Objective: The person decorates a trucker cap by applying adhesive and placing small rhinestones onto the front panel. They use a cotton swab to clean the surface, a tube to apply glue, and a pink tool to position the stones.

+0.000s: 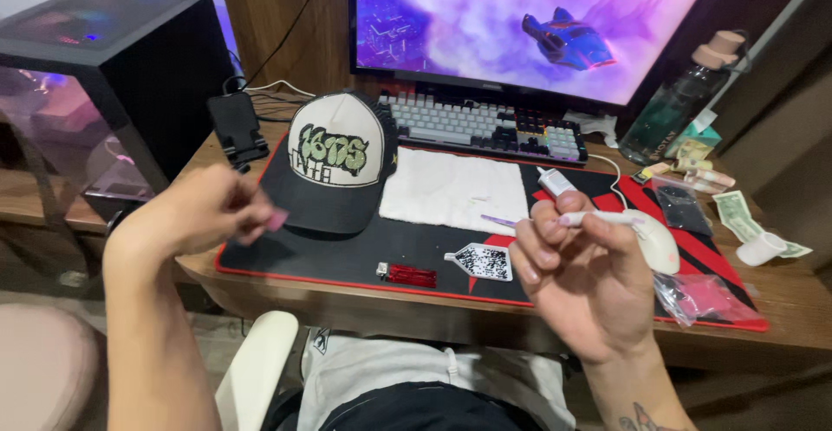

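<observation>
My left hand (204, 210) is raised at the left, fingers pinched on a small pink piece (277, 219), just left of a black-and-white cap (334, 167). My right hand (581, 271) is lifted over the black-and-red desk mat (347, 262) and grips a slim white pen-like tool (598, 219) with a purple tip (497, 220) pointing left. Below the tip lies a small tray of black-and-white beads (483, 260). A white cloth (455, 190) is spread behind it.
A red strip (410, 276) lies near the mat's front edge. A white mouse (659, 240), plastic bags (702, 297), banknotes (737, 214) and a small white cup (761, 247) sit right. Keyboard (485, 125), monitor (529, 24), bottle (680, 102), computer case (95, 84) and phone stand (237, 128) stand behind.
</observation>
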